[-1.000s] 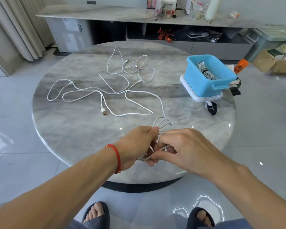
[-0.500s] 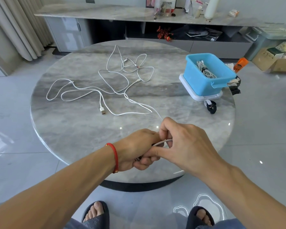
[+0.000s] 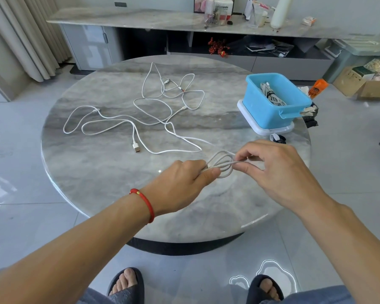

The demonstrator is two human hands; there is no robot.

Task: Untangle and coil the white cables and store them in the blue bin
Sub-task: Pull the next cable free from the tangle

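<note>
**Winding the white cable into loops**

The left hand (image 3: pixel 180 183) grips a small coil (image 3: pixel 221 164) low over the round table (image 3: pixel 92 172). The right hand (image 3: pixel 272 170) pinches the loop's far end (fingers curled). Next it likely needs to pull in more slack. Beyond, loose white cables (image 3: pixel 162 119) lie tangled. The blue bin (image 3: pixel 270 115), far right, already holds one bundle.

Bright, even daylight, soft and diffuse, no hard shadows. Small specular glints on the glossy table (image 3: pixel 101 172) top and a streak on its near edge. Floor (image 3: pixel 20 194) tiles reflect light: pale glare patch at left, bright outlined reflections near the bottom right. Sharp focus overall, little motion blur. Wide-angle distortion bends the edges; forearms look stretched.
</note>
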